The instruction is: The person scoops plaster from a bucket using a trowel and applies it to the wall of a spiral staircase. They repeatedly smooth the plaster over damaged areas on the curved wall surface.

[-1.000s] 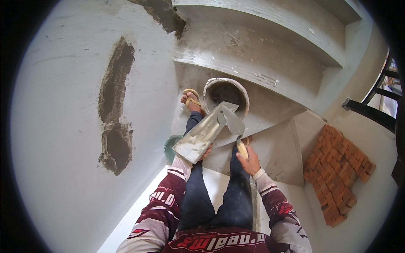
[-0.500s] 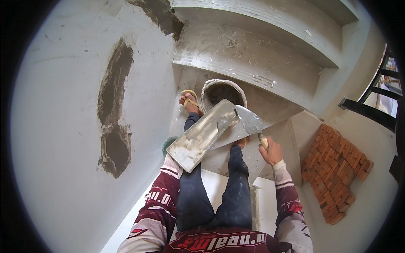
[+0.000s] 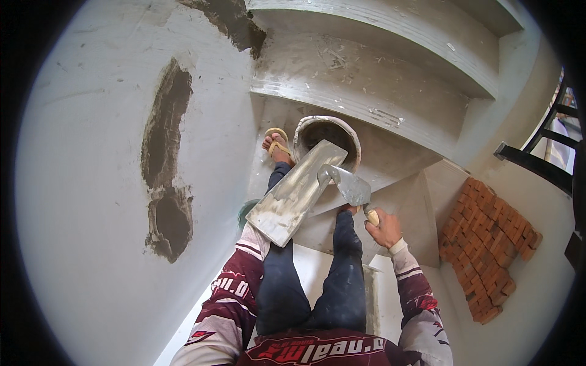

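Observation:
A long rectangular plastering float (image 3: 287, 204), smeared with grey mortar, lies face up at the end of my left forearm. My left hand is under it, its fingers hidden. In my right hand (image 3: 387, 230), closed round the pale handle, is a pointed trowel (image 3: 356, 188). Its blade reaches over the float's right edge, its tip by a small dab of wet mortar (image 3: 328, 174). Just beyond the float's far end stands a mortar-crusted bucket (image 3: 357, 131), dark inside and partly covered by the float.
Stair steps (image 3: 366, 110) with scattered chips rise ahead. At left is a white wall (image 3: 91, 183) with a dark rough mortar patch (image 3: 168, 122). Orange bricks (image 3: 482, 238) are stacked at right, below a black railing (image 3: 537, 165). A green container (image 3: 245, 210) shows by my left leg.
My right hand has shifted slightly left and down, bringing the trowel blade farther over the float, toward the mortar dab. The float has moved slightly too.

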A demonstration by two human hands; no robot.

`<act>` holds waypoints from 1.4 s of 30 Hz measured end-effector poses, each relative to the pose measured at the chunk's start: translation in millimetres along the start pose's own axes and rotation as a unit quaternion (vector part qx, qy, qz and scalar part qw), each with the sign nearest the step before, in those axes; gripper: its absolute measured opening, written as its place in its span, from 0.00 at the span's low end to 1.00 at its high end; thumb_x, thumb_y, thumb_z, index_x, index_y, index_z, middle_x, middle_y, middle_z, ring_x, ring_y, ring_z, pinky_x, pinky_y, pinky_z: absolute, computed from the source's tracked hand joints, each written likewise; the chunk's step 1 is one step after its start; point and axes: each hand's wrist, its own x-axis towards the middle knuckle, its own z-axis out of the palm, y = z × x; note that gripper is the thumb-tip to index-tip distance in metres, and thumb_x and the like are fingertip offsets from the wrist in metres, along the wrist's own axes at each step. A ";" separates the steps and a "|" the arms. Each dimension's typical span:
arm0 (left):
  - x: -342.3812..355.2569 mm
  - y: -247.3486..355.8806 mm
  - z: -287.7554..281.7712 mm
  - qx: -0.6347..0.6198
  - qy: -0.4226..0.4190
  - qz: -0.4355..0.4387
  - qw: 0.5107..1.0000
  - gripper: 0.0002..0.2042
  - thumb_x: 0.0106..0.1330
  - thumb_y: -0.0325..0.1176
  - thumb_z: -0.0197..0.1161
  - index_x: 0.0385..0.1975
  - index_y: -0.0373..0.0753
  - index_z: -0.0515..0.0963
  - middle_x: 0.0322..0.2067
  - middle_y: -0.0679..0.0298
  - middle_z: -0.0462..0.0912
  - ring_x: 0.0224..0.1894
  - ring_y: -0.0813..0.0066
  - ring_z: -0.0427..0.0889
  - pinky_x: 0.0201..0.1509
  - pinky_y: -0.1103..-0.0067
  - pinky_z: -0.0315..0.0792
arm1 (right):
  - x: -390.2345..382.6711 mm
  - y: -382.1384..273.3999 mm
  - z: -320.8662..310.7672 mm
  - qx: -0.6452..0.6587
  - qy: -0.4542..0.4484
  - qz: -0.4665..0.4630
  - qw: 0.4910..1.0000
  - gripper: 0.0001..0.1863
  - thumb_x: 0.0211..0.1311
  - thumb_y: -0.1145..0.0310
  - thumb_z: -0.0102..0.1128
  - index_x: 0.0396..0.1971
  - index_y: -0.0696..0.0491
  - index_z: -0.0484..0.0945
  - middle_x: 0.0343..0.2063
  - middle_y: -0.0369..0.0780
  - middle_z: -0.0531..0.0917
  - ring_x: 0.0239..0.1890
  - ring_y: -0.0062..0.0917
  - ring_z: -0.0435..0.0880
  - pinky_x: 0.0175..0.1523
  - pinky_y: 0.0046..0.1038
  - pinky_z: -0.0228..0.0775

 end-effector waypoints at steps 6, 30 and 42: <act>7.7 5.1 4.8 0.015 0.007 -0.006 1.000 0.23 0.75 0.45 0.43 0.63 0.38 0.65 0.59 0.52 0.71 0.62 0.52 0.69 0.68 0.57 0.64 | 5.8 -13.9 12.5 0.039 0.037 0.009 0.999 0.17 0.51 0.58 0.65 0.37 0.53 0.78 0.24 0.51 0.81 0.29 0.50 0.81 0.35 0.42 0.72; -73.9 71.0 -32.7 0.224 0.126 0.056 0.965 0.23 0.74 0.46 0.45 0.62 0.38 0.67 0.58 0.53 0.73 0.62 0.54 0.70 0.68 0.60 0.63 | 322.7 -191.9 81.3 0.164 0.153 0.022 0.974 0.24 0.57 0.59 0.58 0.51 0.53 0.68 0.38 0.57 0.82 0.44 0.57 0.80 0.48 0.51 0.70; -92.5 110.1 -42.4 0.745 0.020 0.030 0.666 0.25 0.71 0.46 0.50 0.63 0.39 0.67 0.58 0.55 0.73 0.62 0.58 0.70 0.67 0.64 0.62 | 440.6 -266.9 127.1 0.180 0.148 0.112 0.966 0.24 0.60 0.61 0.57 0.53 0.56 0.67 0.44 0.54 0.81 0.49 0.52 0.80 0.52 0.49 0.70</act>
